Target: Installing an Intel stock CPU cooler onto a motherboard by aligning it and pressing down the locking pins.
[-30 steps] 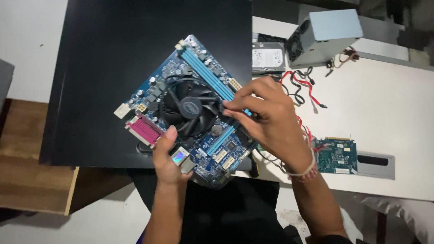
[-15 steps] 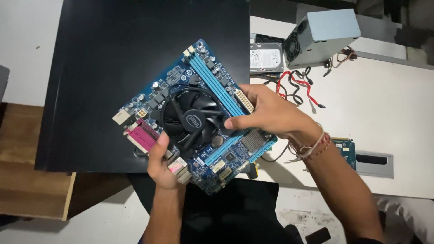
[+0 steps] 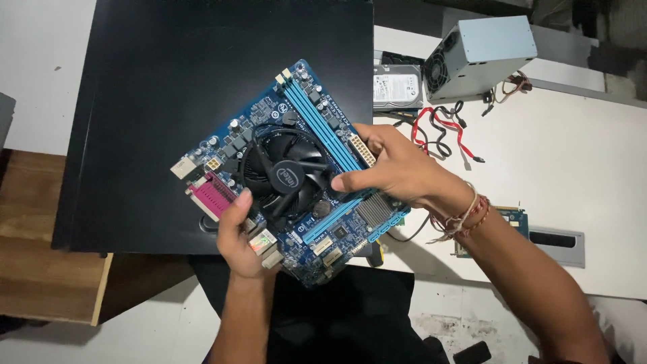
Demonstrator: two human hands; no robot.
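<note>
A blue computer motherboard (image 3: 317, 128) with a round black fan cooler (image 3: 283, 172) in its middle is held tilted above a large black panel (image 3: 202, 81). My left hand (image 3: 237, 237) grips the board's near edge by the pink and silver rear ports, thumb on top. My right hand (image 3: 397, 168) holds the board's right edge, thumb pressed on the light-blue slots beside the fan. Threads circle the right wrist.
On the white table (image 3: 573, 168) to the right lie a grey power supply (image 3: 482, 54), a hard drive (image 3: 397, 87), red and black cables (image 3: 438, 135) and a small green card with a metal bracket (image 3: 549, 237). A wooden surface (image 3: 40, 263) sits lower left.
The right hand has slid from the lower part of the board to its right edge, thumb now beside the fan. The left hand keeps its hold at the port edge.
</note>
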